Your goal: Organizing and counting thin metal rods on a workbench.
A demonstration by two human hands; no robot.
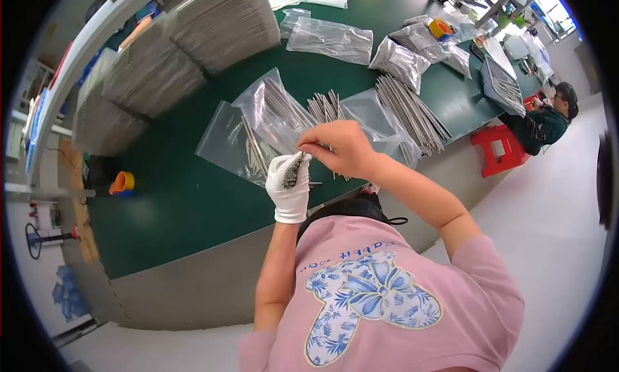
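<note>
My left hand (289, 199), in a white glove, is closed around a bundle of thin metal tubes (291, 176), whose round ends face up toward me. At the top of that bundle my bare right hand (340, 146) pinches with thumb and forefinger. What sits between those fingertips is too small to make out. Just beyond my hands, more metal rods (324, 105) lie in a loose pile. A clear plastic bag (216, 140) with a few rods in it lies to the left, and a thicker sheaf of rods (412, 114) spreads to the right.
Stacks of plastic-wrapped grey packs (222, 30) line the back left of the green table (174, 211). A tape roll (122, 183) lies at the left. Filled bags (400, 61) and a tray of rods (500, 85) stand right, near a seated person (551, 123) and a red stool (500, 151).
</note>
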